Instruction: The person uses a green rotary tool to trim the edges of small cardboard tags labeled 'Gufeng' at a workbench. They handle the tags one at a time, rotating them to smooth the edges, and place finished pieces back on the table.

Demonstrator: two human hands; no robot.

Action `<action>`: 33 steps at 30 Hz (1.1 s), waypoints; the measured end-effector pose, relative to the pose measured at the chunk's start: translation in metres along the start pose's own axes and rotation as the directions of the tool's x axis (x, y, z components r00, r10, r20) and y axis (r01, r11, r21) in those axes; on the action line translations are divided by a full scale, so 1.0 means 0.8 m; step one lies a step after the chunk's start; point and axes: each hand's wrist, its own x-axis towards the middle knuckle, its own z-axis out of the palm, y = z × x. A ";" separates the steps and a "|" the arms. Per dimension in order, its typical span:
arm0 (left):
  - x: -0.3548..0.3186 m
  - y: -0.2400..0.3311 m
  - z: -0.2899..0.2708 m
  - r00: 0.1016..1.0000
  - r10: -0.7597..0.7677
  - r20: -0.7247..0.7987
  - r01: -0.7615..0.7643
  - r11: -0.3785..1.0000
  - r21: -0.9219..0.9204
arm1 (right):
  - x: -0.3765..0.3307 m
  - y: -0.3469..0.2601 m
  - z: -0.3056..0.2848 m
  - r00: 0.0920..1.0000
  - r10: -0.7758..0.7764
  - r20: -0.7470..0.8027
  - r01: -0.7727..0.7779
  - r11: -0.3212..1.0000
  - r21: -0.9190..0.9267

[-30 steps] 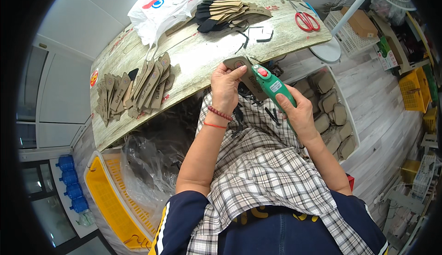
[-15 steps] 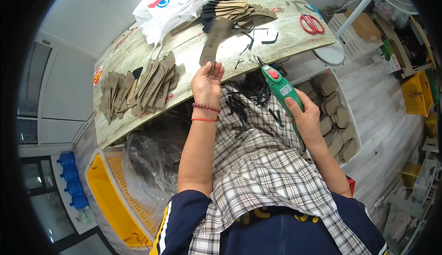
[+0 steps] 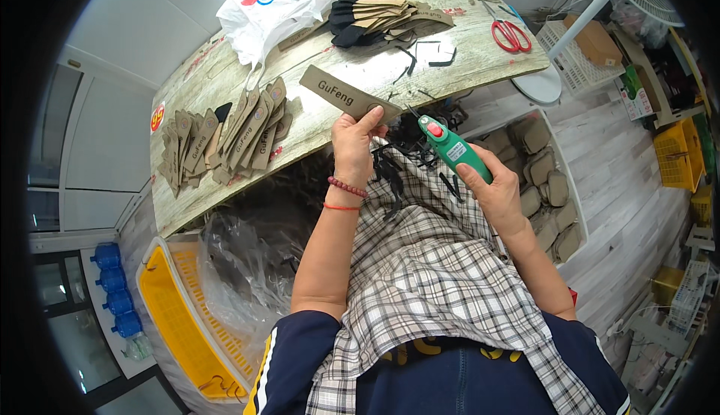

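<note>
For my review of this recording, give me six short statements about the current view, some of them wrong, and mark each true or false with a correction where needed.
1. The right hand holds the green electric scissors. True.
2. The left hand is holding nothing. False: it holds a tan printed strip.
3. The red-handled scissors lie on the table. True.
4. The white plastic bag lies on the floor. False: it rests on the table.
5. Black scraps lie on the plaid apron. True.
6. The white bin of tan pads stands on the person's left. False: it is on the right.
</note>
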 end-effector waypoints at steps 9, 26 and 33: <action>0.000 0.002 0.006 0.999 0.020 0.030 -0.023 0.995 0.100 | 0.002 -0.006 -0.003 0.999 0.019 0.038 -0.019 1.000 -0.009; -0.003 0.008 0.019 0.995 0.101 0.023 -0.104 0.979 0.178 | 0.005 -0.007 -0.011 0.993 0.096 0.068 -0.100 0.993 0.065; -0.005 0.012 0.021 0.997 0.065 0.046 -0.073 0.977 0.198 | 0.006 -0.008 -0.012 0.991 0.097 0.090 -0.108 0.986 0.130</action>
